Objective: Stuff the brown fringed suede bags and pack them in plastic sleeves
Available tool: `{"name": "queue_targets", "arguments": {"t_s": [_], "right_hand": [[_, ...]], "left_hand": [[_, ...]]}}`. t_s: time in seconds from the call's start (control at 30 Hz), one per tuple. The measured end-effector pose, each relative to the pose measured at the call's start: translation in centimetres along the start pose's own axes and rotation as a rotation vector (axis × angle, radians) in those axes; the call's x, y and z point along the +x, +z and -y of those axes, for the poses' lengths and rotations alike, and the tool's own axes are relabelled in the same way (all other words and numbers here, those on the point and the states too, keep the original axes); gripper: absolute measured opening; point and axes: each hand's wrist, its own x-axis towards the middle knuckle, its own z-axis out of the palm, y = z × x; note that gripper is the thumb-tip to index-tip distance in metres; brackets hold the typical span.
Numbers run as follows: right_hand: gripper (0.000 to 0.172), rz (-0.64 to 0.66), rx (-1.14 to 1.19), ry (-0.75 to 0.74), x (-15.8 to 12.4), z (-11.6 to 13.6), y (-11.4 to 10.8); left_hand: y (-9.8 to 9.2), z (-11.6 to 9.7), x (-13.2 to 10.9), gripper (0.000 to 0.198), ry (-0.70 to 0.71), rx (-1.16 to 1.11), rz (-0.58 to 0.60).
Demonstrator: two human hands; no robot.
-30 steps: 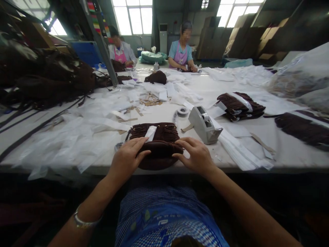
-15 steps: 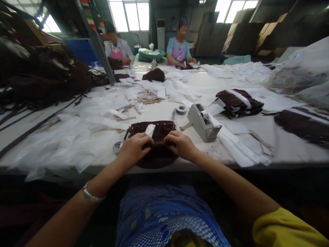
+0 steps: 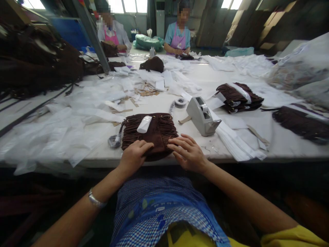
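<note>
A dark brown fringed bag (image 3: 159, 132) lies flat at the table's front edge, with a white wrapped piece (image 3: 144, 124) on its upper part. My left hand (image 3: 136, 154) grips the bag's lower left edge, thumb on top and fingers partly hidden. On the right, my right hand (image 3: 189, 152) is open, its fingers spread at the bag's lower right edge, fingertips touching or just over the fringe. A grey tape dispenser (image 3: 202, 116) stands to the right behind the bag, beside a roll of tape (image 3: 180, 102).
White sheets (image 3: 77, 120) cover the left side. Stacked brown bags (image 3: 240, 97) and another brown bag (image 3: 300, 121) lie right. White strips (image 3: 236, 144) reach the front edge. A metal post (image 3: 91, 37) rises at left; two people sit across the table (image 3: 203, 85).
The bag's front now lies flat and faces up, showing more fringe. My right hand has let go and spread its fingers; my left hand has moved down slightly. The view has tilted down.
</note>
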Motion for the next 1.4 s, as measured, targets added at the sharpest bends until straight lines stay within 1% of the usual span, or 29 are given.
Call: {"name": "queue_targets", "arguments": {"t_s": [0.07,0.13,0.17,0.23,0.3,0.37,0.47,0.6,0.67,0.7,0.77,0.8,0.87,0.97,1.03,1.13,1.23,1.33,1.4], "right_hand": [[0.043,0.014,0.048,-0.025,-0.5,2.1,0.7],[0.04,0.106,0.065,-0.016,-0.6,3.9,2.3],[0.044,0.157,0.054,0.02,-0.5,4.6,3.2],[0.06,0.243,0.017,0.124,0.1,5.4,4.7],[0.075,0.323,-0.011,0.201,1.1,5.5,5.7],[0.082,0.388,-0.029,0.244,2.4,5.2,6.1],[0.083,0.44,-0.035,0.253,4.5,4.2,6.3],[0.076,0.476,0.012,0.258,6.3,2.8,6.2],[0.069,0.482,0.061,0.232,6.1,2.4,6.0],[0.064,0.469,0.082,0.214,5.8,2.3,5.8],[0.055,0.414,0.097,0.173,4.7,2.4,5.6],[0.054,0.382,0.089,0.156,4.2,2.5,5.6],[0.06,0.344,0.06,0.131,3.6,2.9,5.6],[0.073,0.389,0.032,0.156,4.4,3.5,5.9],[0.079,0.446,0.017,0.199,5.7,3.8,6.1],[0.084,0.515,-0.006,0.239,7.6,3.7,6.3],[0.084,0.528,-0.02,0.229,8.9,2.9,6.6],[0.079,0.499,0.016,0.2,9.6,1.6,7.0],[0.067,0.452,0.078,0.218,9.6,1.1,7.1]], "left_hand": [[-0.6,0.4,0.8,0.043,-0.068,-0.131,0.036],[-1.3,1.0,1.6,0.044,-0.094,-0.289,0.076],[-1.6,1.4,2.0,0.045,-0.095,-0.368,0.1],[-2.1,2.3,2.7,0.046,-0.093,-0.499,0.158],[-2.4,3.2,3.2,0.046,-0.092,-0.585,0.217],[-2.6,3.8,3.5,0.046,-0.083,-0.595,0.239],[-2.4,4.1,3.6,0.047,-0.037,-0.432,0.193],[-1.7,3.9,3.2,0.047,-0.001,-0.151,0.165],[-1.4,3.9,2.9,0.045,0.0,-0.106,0.148],[-1.3,4.0,2.9,0.043,0.001,-0.119,0.138],[-1.2,4.5,2.8,0.04,-0.003,-0.22,0.122],[-1.2,5.0,2.9,0.038,-0.011,-0.309,0.119],[-1.5,6.0,3.0,0.036,-0.05,-0.56,0.134],[-2.3,7.6,3.5,0.04,-0.148,-0.957,0.223],[-2.8,8.3,3.9,0.044,-0.178,-1.105,0.301],[-3.2,8.7,4.5,0.044,-0.169,-1.169,0.365],[-3.1,9.0,5.2,0.044,-0.157,-1.17,0.373],[-2.7,9.3,5.7,0.043,-0.097,-1.116,0.366],[-2.4,9.3,5.9,0.041,-0.062,-1.041,0.348]]}}
